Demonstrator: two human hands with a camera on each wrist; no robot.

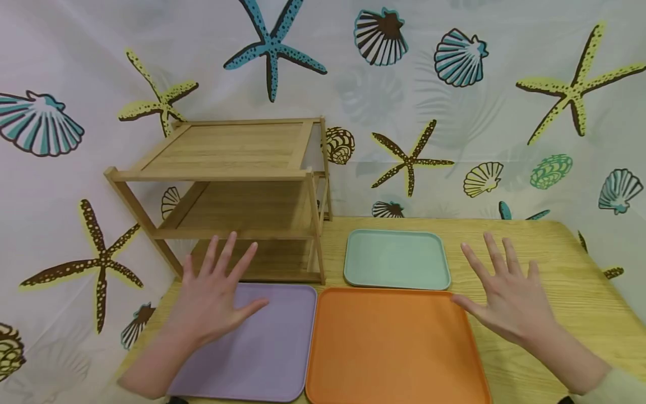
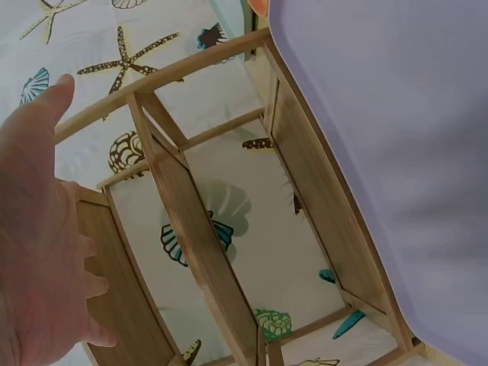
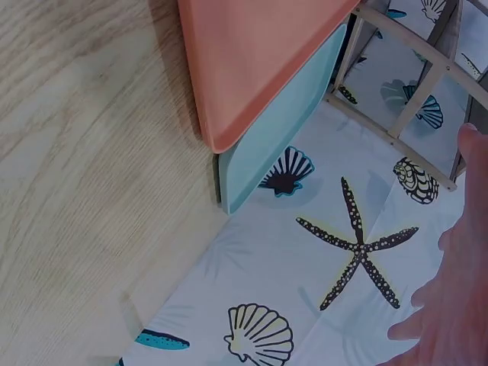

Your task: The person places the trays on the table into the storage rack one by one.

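My left hand (image 1: 210, 303) is held up with its fingers spread, over the purple tray (image 1: 267, 348) and in front of the wooden rack (image 1: 212, 175). Nothing is in it. On the other side, my right hand (image 1: 510, 297) is likewise raised with spread fingers and holds nothing; its thumb overlaps the right far corner of the orange tray (image 1: 393, 348) in the head view. A smaller mint green tray (image 1: 396, 259) lies behind the orange one. In the left wrist view the left hand (image 2: 42, 236) appears at the left edge, beside the rack (image 2: 198, 252).
The rack has three levels and stands at the back left of the wooden table (image 1: 570, 292). Behind and at the sides hangs a white cloth (image 1: 313, 90) printed with starfish and shells. The purple and orange trays lie side by side along the front.
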